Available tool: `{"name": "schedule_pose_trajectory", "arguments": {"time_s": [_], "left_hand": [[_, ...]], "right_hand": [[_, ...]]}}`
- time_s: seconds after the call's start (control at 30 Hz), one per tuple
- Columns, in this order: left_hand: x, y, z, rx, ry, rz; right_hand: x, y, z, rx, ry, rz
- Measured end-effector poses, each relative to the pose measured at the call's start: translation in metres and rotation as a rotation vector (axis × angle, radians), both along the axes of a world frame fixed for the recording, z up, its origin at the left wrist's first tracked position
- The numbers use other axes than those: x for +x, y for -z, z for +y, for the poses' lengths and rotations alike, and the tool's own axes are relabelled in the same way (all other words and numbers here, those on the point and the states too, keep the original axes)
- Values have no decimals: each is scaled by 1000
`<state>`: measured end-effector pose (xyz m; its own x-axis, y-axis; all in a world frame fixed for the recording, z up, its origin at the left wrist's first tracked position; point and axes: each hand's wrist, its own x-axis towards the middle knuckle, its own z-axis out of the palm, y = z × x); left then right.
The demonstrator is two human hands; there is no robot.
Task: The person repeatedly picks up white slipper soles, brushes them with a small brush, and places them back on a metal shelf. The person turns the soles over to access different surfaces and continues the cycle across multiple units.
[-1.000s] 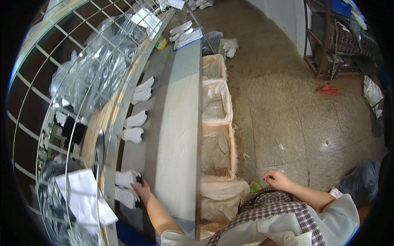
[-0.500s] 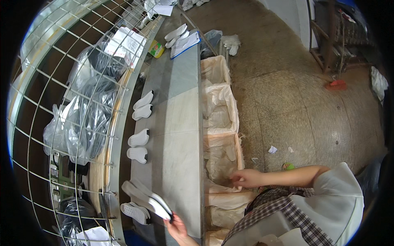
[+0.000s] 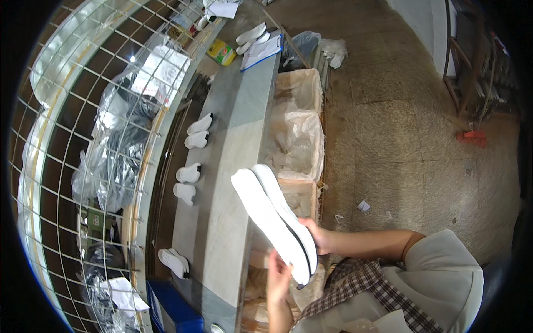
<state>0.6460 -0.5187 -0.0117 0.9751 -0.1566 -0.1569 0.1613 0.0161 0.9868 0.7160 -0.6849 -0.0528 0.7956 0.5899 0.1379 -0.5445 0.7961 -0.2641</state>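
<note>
A pair of long white shoe soles (image 3: 271, 213) with black at the heel end hangs tilted over the table's right edge, in front of my body. My left hand (image 3: 279, 277) has its fingers closed at the lower left edge of the pair. On the opposite side my right hand (image 3: 317, 235) grips the right sole, its fingers partly hidden behind it. More white soles lie along the table's left side: a far pair (image 3: 198, 132), a middle pair (image 3: 186, 183) and a near pair (image 3: 175, 262).
Lined bins (image 3: 320, 139) stand along the right side of the grey table (image 3: 227, 208). A clipboard (image 3: 262, 53), more soles and a yellow-green container (image 3: 221, 53) are at its far end. Wire mesh (image 3: 100, 139) runs along the left, and a blue box (image 3: 175, 308) sits near the front.
The soles in my left hand have moved right, from over the near pair to in front of me. My right hand has come from above a bin and taken hold of them. The view has shifted.
</note>
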Motion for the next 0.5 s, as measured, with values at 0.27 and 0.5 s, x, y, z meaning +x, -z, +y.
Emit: {"name": "schedule_pose_trajectory", "arguments": {"time_s": [0.27, 0.5], "left_hand": [[59, 3, -16, -133, -137, -32], [65, 29, 0, -249, -293, 120]], "right_hand": [[-19, -27, -13, -207, -34, 189], [-16, -26, -18, -315, -246, 394]]}}
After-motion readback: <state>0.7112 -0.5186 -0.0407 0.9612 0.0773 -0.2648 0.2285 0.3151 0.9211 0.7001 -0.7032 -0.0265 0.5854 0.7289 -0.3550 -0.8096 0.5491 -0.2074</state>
